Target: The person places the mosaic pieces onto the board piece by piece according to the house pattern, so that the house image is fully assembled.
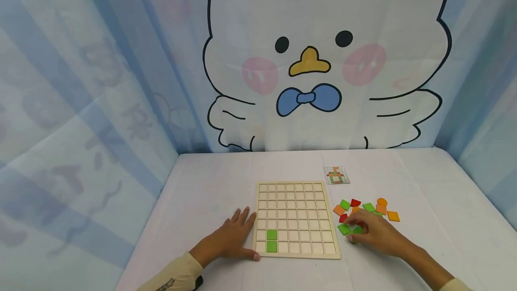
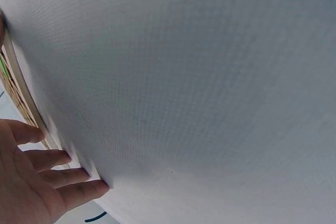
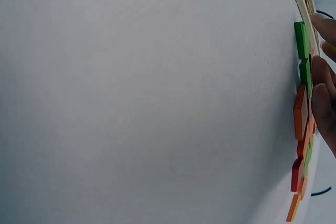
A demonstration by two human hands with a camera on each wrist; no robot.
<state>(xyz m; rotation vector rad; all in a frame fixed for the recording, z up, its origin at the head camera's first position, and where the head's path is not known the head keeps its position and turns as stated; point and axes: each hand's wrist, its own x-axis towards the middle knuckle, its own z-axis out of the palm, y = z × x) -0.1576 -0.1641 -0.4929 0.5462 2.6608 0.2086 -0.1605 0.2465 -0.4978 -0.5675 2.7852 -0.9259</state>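
A wooden grid board point(image 1: 296, 219) lies on the table, with two green square tiles point(image 1: 272, 240) stacked in adjoining cells near its lower left. My left hand point(image 1: 234, 237) rests at the board's left edge with fingers spread; the left wrist view shows the fingers point(image 2: 55, 177) extended beside that edge. To the board's right, my right hand point(image 1: 375, 232) reaches over a scattered pile of tiles. Its thumb and fingertips stand apart around a green tile point(image 1: 357, 229); another green tile point(image 1: 343, 229) lies just left. In the right wrist view, the fingers point(image 3: 321, 98) partly hide the pile.
A small printed pattern card point(image 1: 337, 175) lies beyond the board's upper right corner. Red, orange and green pieces, including an orange round point(image 1: 382, 201) and an orange diamond point(image 1: 393, 216), lie around the right hand. A printed curtain point(image 1: 307, 125) hangs behind the white table point(image 1: 210, 183).
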